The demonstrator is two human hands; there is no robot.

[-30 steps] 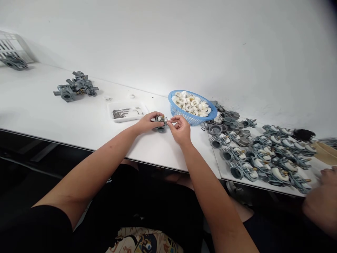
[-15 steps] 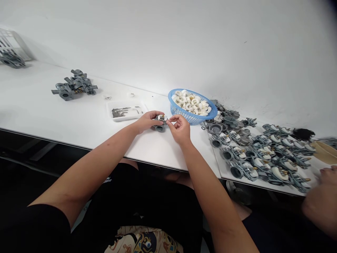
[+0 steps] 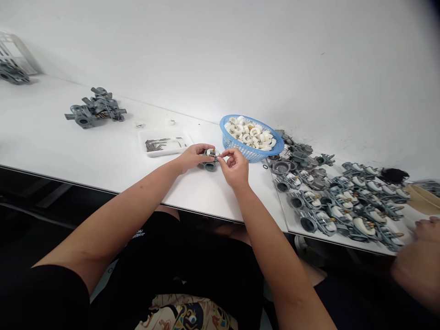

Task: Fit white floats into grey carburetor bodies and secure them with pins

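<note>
My left hand (image 3: 193, 156) is closed around a small grey carburetor body (image 3: 210, 167), holding it just above the white table. A white float (image 3: 210, 152) sits on top of the carburetor, with a brass-coloured bit beside it. My right hand (image 3: 235, 167) pinches with thumb and forefinger at the right side of the float. What lies between those fingertips is too small to make out. To the left of my left hand stands a white tray (image 3: 150, 155) with thin metal pins (image 3: 156, 145). Behind my right hand is a blue basket (image 3: 248, 154) full of white floats (image 3: 252, 133).
Carburetors with floats (image 3: 343, 199) crowd the table at right, beside grey bowl-shaped parts (image 3: 281, 167). A black ring (image 3: 265, 167) lies near the basket. More carburetors (image 3: 98, 110) are piled at left. A co-worker's hand (image 3: 428, 229) rests at the far right edge.
Both hands stay at the same spot on the carburetor, with only a slight shift of the fingers. The view has tilted a little.
</note>
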